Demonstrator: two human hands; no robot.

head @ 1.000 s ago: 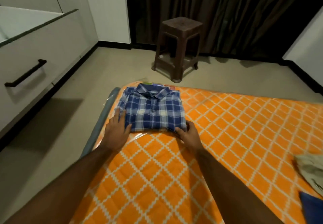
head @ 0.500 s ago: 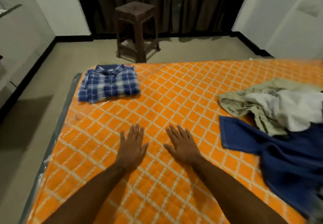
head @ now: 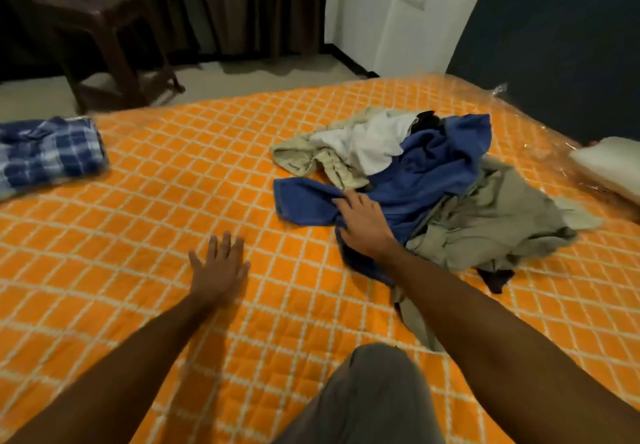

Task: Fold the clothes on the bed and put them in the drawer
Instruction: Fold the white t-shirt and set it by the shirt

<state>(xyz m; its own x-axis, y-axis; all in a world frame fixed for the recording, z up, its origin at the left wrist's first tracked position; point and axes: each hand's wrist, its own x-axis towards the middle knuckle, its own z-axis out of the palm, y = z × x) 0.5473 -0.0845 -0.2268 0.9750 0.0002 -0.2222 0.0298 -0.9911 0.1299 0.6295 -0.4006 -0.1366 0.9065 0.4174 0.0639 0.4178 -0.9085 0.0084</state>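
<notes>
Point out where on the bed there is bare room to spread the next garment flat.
Bare quilt lies between the folded plaid shirt and the clothes pile, with the left hand flat on it. The right side is crowded: the pile, the right hand on the blue garment, a pillow.

Right hand (head: pixel 363 227) off the bare mattress, now on the blue garment (head: pixel 433 173) in the pile
</notes>
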